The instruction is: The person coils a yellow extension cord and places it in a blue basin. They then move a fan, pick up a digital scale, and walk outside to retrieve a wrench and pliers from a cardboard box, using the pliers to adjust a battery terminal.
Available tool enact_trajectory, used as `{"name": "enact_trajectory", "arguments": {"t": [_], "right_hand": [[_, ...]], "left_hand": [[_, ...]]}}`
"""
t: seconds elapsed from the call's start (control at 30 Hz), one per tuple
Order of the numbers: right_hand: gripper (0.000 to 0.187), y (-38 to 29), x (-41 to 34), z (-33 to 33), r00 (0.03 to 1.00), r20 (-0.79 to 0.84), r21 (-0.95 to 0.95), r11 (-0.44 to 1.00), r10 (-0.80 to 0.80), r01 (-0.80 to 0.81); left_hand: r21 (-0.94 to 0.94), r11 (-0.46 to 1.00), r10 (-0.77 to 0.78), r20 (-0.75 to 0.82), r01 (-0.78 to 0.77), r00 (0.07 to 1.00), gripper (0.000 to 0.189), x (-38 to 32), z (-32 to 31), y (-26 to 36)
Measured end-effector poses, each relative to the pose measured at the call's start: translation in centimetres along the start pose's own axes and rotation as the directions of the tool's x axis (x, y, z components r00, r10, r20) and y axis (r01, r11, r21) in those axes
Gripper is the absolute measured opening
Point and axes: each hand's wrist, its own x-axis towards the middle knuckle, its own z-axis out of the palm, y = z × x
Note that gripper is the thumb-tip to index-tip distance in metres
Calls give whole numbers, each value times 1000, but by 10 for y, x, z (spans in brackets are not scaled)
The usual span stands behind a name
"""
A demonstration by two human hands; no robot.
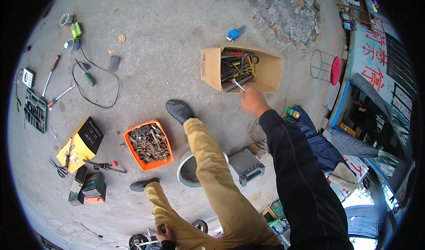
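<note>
My right hand (254, 100) grips a small shiny metal hand tool (238, 85), perhaps a wrench, at the near edge of an open cardboard box (270, 62). The tool's far end reaches over the box opening. Inside lie jumbled hand tools (237, 64), some with yellow or red handles, and a grey metal bar (239, 84) slants along the near wall. My left hand (165, 232) rests with curled fingers on my tan trouser leg; whether it is closed cannot be made out.
An orange tub (142, 165) of rusty metal parts stands by my shoes, near a round basin (182, 172) and a grey case (247, 165). Beyond the box lies a blue-holder hex key set (236, 33). A corded green-handled tool (89, 79) and green socket set (35, 110) lie left.
</note>
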Motion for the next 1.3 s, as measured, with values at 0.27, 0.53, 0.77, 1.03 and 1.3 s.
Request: {"name": "enact_trajectory", "arguments": {"t": [0.27, 0.53, 0.77, 1.03, 1.3], "right_hand": [[24, 6, 25, -9, 998, 52, -143, 990, 23, -16], [17, 30, 24, 7, 972, -212, -123, 984, 100, -128], [21, 26, 15, -9, 979, -202, -192, 980, 4, -44], [26, 39, 31, -22, 987, -157, -124, 992, -44, 24], [28, 47, 33, -19, 965, -250, -196, 980, -75, 26]], "left_hand": [[-34, 997, -66, 6, 66, 998, 32, 0, -3, 22], [-112, 990, -90, -18, 87, 996, 32, -7, 7, 16], [-126, 991, -62, -101, 49, 993, 28, -15, 11, 19], [-231, 968, -126, -131, 94, 983, 27, -15, 22, 11], [-196, 979, -91, -206, 50, 974, 28, -16, 29, 5]]}}
